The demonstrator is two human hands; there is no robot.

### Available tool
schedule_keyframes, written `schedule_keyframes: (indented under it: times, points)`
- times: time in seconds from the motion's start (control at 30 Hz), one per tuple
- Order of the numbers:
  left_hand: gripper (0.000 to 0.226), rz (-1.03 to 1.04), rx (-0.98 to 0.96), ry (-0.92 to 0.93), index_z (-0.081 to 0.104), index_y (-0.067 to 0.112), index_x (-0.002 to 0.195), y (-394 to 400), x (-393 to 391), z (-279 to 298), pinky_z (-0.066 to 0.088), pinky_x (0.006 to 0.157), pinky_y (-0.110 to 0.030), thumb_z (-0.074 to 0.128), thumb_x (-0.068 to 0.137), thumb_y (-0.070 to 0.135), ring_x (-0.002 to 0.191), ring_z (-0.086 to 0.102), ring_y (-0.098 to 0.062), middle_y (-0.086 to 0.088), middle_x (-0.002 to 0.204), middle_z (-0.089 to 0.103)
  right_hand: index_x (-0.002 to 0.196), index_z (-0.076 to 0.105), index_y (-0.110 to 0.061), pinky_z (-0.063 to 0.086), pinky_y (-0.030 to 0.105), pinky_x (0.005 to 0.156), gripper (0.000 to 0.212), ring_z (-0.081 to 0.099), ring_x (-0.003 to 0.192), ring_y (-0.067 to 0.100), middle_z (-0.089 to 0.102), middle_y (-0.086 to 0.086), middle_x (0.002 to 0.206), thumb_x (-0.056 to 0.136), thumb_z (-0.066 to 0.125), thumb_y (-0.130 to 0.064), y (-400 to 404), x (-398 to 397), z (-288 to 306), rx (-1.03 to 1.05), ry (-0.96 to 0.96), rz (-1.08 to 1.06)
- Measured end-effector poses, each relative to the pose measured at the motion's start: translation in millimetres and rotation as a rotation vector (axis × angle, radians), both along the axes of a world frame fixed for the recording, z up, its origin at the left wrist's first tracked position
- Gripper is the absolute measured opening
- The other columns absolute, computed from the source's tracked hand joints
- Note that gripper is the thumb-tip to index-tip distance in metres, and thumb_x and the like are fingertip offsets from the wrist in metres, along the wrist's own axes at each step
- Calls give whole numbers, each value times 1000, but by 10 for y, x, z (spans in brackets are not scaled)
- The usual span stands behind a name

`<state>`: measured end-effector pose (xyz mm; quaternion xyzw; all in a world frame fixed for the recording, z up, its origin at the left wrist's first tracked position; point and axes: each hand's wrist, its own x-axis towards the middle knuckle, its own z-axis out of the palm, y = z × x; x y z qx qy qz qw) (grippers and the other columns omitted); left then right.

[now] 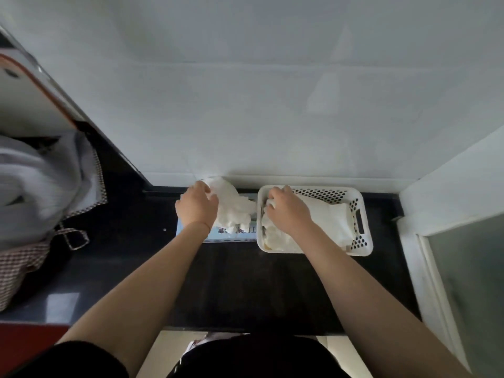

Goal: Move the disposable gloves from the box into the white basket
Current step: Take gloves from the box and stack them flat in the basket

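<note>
On the dark countertop [122,257], the white basket [362,241] sits right of the glove box [218,237], touching it. The left hand [197,207] grips a bunch of disposable gloves [234,207] above the box; the right hand [287,210] clutches gloves inside the basket.

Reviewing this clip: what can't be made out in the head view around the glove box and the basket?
- Box: mostly covered by the left hand and the bunch of gloves it holds; how many remain inside is hidden.
- Box print: too small and blurred to read.
- White basket: the right hand covers part of its contents; the glove count cannot be told.
- Right fingertips: tucked into the white material, so the grip is unclear.
</note>
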<state>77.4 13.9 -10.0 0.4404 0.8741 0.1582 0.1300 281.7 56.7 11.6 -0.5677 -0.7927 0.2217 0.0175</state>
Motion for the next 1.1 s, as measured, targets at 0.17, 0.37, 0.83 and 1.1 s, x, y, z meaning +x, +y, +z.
schedule_keyframes:
  times: [0.17,0.37,0.83,1.1]
  points:
    - [22,-113,68,-112,68,18,91,-48,-271,144,50,66,-33,53,96,33,79,61,-21,2,88,66,112,57,-14,45,34,68,20,58,85,26,50,5,115,96,46,-21,-62,-405,81,-23,39,-27]
    - [22,-203,230,-309,68,13,85,56,-421,536,46,63,-25,56,94,28,75,60,-16,3,81,66,121,55,-17,40,30,71,36,51,84,13,51,1,114,93,57,-40,-73,-781,306,29,284,-59]
    - [59,-303,285,-1076,61,16,102,44,-670,1078,49,86,-33,65,71,66,87,61,-12,6,94,63,86,70,-11,45,31,67,21,61,75,21,64,5,77,88,58,-29,-65,-1049,1057,-333,885,-325]
    - [60,-448,35,-1346,57,11,127,-135,-580,1028,53,79,-41,68,84,51,101,63,-31,-16,119,62,85,65,-6,50,34,66,39,66,71,24,66,9,77,91,57,-43,-106,-920,1054,-281,814,-479]
